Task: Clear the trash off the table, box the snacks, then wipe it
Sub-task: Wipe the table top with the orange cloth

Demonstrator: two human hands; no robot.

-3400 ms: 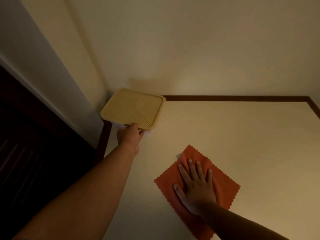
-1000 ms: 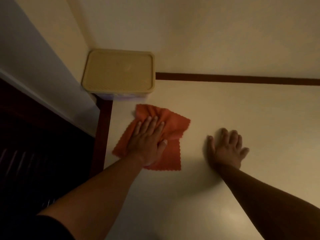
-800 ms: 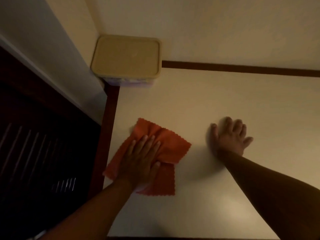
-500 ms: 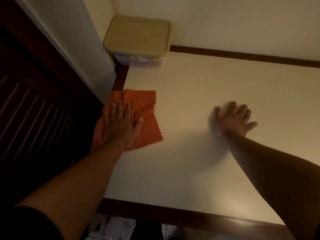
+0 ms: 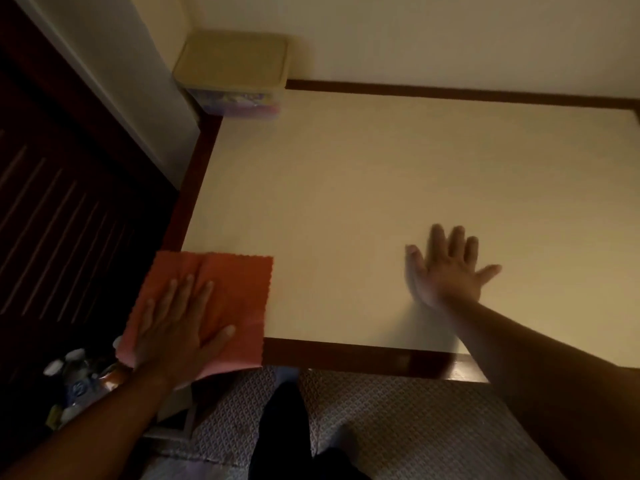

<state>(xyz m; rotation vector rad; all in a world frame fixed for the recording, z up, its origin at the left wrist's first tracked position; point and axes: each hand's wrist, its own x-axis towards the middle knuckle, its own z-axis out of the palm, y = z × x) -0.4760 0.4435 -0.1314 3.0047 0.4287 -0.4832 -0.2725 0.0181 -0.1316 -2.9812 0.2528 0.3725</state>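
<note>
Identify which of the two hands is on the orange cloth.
The left hand, lying flat on the orange cloth at the near left corner of the table. The right hand is spread over bare surface, apart from the cloth.

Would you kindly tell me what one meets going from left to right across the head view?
Bottles → orange cloth, pressed flat by the left hand → right hand.

Dim, warm light here: cream wall [image 5: 415, 36] ahead, dark slatted panel [image 5: 52, 209] left (door or shutter, can't tell), patterned mat [image 5: 398, 427] below.
</note>
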